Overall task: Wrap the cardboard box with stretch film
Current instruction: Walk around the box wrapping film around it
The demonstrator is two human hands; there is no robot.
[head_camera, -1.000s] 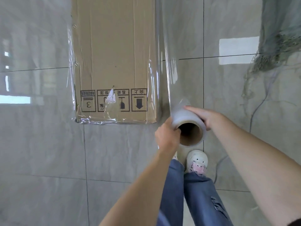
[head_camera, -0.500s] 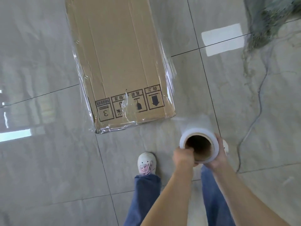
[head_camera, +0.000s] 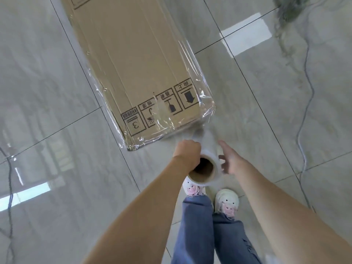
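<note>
A long brown cardboard box (head_camera: 137, 69) lies on the tiled floor, its near end printed with handling symbols and covered in clear stretch film (head_camera: 192, 73). The stretch film roll (head_camera: 206, 155), with a cardboard core, sits just below the box's near right corner, and a band of film runs from it to that corner. My left hand (head_camera: 187, 152) grips the roll's left side. My right hand (head_camera: 231, 161) rests against the roll's right side with fingers spread.
Glossy grey floor tiles (head_camera: 266, 103) surround the box. A thin cable (head_camera: 306, 103) trails down the right side. A grey tangled heap (head_camera: 289, 8) sits at the top right. Another cable (head_camera: 9, 187) runs at the left edge. My two feet in white shoes (head_camera: 226, 202) stand below the roll.
The view has swung, so the box now slants toward the upper left. The roll has come in close to the box's near right corner, and my right hand's fingers have spread.
</note>
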